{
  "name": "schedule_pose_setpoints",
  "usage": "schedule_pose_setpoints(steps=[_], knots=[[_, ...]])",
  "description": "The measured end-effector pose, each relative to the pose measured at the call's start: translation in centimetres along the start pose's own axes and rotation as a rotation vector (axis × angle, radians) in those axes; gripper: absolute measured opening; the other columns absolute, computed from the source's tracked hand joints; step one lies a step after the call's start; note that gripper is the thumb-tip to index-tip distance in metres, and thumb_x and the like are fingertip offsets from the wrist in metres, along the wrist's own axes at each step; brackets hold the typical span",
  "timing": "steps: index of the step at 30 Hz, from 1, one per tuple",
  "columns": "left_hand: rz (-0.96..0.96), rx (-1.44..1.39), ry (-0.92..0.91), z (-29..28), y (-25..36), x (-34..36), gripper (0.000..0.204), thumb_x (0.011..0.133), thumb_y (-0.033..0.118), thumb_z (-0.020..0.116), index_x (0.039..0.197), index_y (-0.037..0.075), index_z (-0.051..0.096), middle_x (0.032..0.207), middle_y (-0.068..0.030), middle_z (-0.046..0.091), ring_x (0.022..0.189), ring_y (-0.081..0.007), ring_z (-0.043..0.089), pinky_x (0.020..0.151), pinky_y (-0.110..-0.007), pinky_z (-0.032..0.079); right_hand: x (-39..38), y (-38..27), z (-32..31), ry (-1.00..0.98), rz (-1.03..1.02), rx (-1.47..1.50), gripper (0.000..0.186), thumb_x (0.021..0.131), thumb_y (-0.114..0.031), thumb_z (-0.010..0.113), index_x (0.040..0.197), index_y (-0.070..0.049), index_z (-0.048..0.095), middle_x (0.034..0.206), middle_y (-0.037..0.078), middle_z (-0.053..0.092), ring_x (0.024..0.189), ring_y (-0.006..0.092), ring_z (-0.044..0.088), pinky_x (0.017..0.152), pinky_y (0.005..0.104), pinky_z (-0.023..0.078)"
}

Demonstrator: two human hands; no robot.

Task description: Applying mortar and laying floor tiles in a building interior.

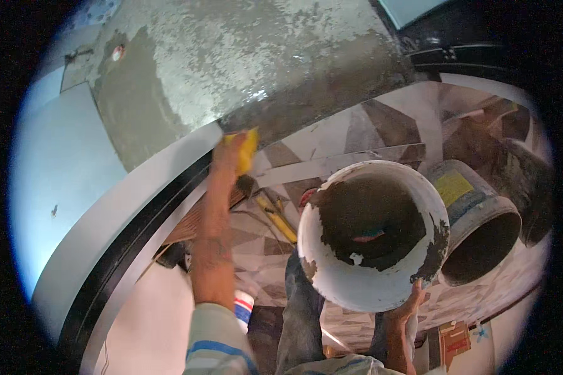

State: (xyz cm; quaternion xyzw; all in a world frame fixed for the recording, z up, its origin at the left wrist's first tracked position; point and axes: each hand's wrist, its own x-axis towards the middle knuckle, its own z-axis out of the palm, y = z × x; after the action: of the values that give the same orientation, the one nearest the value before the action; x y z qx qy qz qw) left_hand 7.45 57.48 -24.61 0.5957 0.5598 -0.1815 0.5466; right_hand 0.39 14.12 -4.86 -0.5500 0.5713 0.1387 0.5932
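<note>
My left hand (230,150) reaches forward, closed round a yellow sponge-like piece (248,152) whose exact kind is blurred. It is at the near corner of a wet grey cement-coated surface (206,69), beside the end of a white edge strip (169,153). My right hand (411,301) grips the near right rim of a white bucket (363,290), tilted in front of my legs. Dark grey mix (381,206) coats its inside, and smears cling to the rim. A small pale lump and a reddish-blue scrap show inside the bucket.
A second bucket (469,206) with a yellow patch lies tipped at the right. Yellow-handled tools (275,219) and a long flat bar (356,164) lie on the patterned floor (256,250). A red, white and blue container (243,307) stands by my left forearm. A light blue panel (69,137) borders the left.
</note>
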Motion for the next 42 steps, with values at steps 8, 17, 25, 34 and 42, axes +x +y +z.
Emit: schedule_pose_setpoints(steps=[8, 17, 25, 34, 42], knots=[[0.265, 0.205, 0.162, -2.3, 2.3, 9.3, 0.031, 0.08, 0.028, 0.058, 0.097, 0.002, 0.054, 0.084, -0.0145, 0.06, 0.07, -0.0274, 0.06, 0.059, -0.041, 0.051, -0.5, -0.2, 0.9, 0.154, 0.006, 0.103, 0.05, 0.083, -0.036, 0.058, 0.119, -0.003, 0.047, 0.11, 0.011, 0.05, 0.098, 0.0233, 0.049, 0.083, 0.0366, 0.042], [0.033, -0.493, -0.892, 9.0, 9.1, -15.0, 0.049, 0.078, 0.02, 0.059, 0.123, 0.008, 0.045, 0.11, -0.012, 0.055, 0.092, -0.0245, 0.058, 0.074, -0.036, 0.051, -0.4, -1.9, 0.2, 0.158, -0.107, -0.078, 0.05, 0.081, -0.035, 0.06, 0.118, -0.003, 0.049, 0.1, 0.008, 0.052, 0.088, 0.0204, 0.05, 0.08, 0.0328, 0.041], [0.754, 0.767, -0.765, 13.6, -1.7, -24.3, 0.058, 0.081, 0.011, 0.058, 0.134, 0.008, 0.036, 0.133, -0.0209, 0.041, 0.123, -0.0364, 0.04, 0.101, -0.045, 0.035, 0.5, 0.5, -0.9, 0.014, -0.345, -0.445, 0.031, 0.077, -0.027, 0.057, 0.09, 0.0, 0.051, 0.091, 0.009, 0.053, 0.085, 0.0193, 0.049, 0.078, 0.0338, 0.039], [0.909, 0.939, 0.158, 8.9, -2.5, -21.3, 0.059, 0.078, 0.03, 0.065, 0.126, 0.004, 0.044, 0.123, -0.0193, 0.049, 0.108, -0.0335, 0.05, 0.087, -0.043, 0.041, 0.6, 4.6, -6.0, -0.071, -0.251, -0.307, 0.028, 0.082, -0.02, 0.051, 0.105, -0.003, 0.051, 0.093, 0.006, 0.054, 0.084, 0.0164, 0.051, 0.077, 0.0303, 0.043], [0.399, 0.721, -0.385, 15.7, -4.2, -22.8, 0.05, 0.077, 0.039, 0.067, 0.104, -0.003, 0.062, 0.092, -0.0105, 0.065, 0.086, -0.0223, 0.058, 0.079, -0.034, 0.044, 4.2, 10.5, -14.3, -0.081, -0.11, -0.243, 0.033, 0.077, -0.016, 0.059, 0.106, -0.003, 0.049, 0.089, 0.012, 0.058, 0.079, 0.0239, 0.054, 0.074, 0.0376, 0.046]])
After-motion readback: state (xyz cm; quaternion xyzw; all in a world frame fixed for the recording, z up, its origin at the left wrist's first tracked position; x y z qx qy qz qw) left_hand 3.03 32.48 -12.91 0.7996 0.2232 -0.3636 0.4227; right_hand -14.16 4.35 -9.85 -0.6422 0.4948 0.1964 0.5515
